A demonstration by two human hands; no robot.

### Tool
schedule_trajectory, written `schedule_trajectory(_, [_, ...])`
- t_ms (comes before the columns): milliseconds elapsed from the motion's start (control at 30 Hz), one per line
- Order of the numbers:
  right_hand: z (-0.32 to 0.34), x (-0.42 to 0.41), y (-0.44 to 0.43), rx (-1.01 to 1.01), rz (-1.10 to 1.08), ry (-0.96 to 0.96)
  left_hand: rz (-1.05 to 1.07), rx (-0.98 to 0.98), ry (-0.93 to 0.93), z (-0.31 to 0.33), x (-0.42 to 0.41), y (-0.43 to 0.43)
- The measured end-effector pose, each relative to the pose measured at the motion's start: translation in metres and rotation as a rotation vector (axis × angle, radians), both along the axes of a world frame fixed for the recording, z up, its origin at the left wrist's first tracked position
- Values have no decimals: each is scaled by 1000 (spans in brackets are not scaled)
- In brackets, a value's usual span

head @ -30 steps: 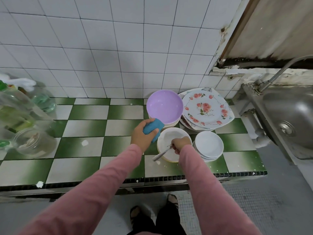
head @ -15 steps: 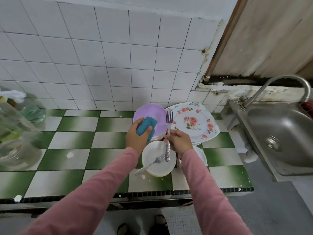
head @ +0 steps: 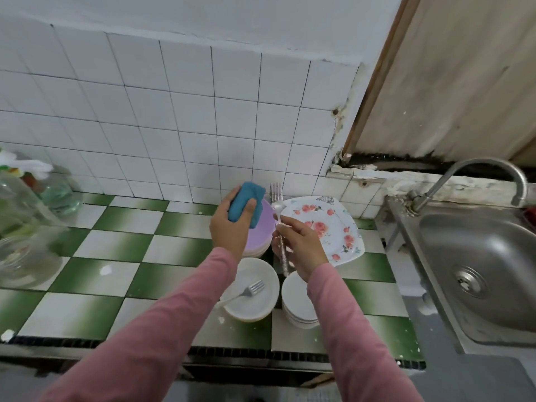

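My left hand (head: 230,227) grips a blue sponge (head: 246,203), raised above the purple bowl (head: 259,227). My right hand (head: 301,246) holds a metal fork (head: 277,204) upright by its handle, tines up, just right of the sponge and apart from it. Below my hands a white bowl (head: 261,303) sits on the green-and-white tiled counter (head: 116,248) with a second fork (head: 246,291) lying in it. A stack of white bowls (head: 295,303) stands to its right, partly hidden by my right sleeve.
A white plate with pink flowers (head: 327,224) leans behind my right hand. A steel sink (head: 478,271) with a curved tap (head: 470,175) lies to the right. Glass jars (head: 26,256) and bottles crowd the counter's left end. A white tiled wall (head: 174,126) backs the counter.
My right hand lifted one fork out of the white bowl and stood it upright. My left hand rose with the sponge. The camera tilted upward.
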State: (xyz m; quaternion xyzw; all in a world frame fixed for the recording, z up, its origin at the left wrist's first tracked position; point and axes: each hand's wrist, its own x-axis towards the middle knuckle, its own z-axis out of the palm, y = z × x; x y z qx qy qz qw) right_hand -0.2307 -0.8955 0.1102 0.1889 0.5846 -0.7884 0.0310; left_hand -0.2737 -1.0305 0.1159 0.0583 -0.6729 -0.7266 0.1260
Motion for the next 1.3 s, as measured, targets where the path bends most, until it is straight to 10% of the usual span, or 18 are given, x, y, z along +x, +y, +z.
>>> schedule_trajectory(233, [-2, 0, 15, -105, 25, 1, 138, -3, 191, 21, 0, 34])
schedule_trajectory(733, [-8, 1, 33, -113, 77, -33, -431, -1010, 602, -24, -30, 30])
schedule_trajectory(1033, [-5, 0, 46, -35, 78, -100, -84, -695, 533, -5, -30, 38])
schedule_trajectory(1300, [3, -8, 42, -224, 91, -41, -367, -825, 474, -22, -15, 55])
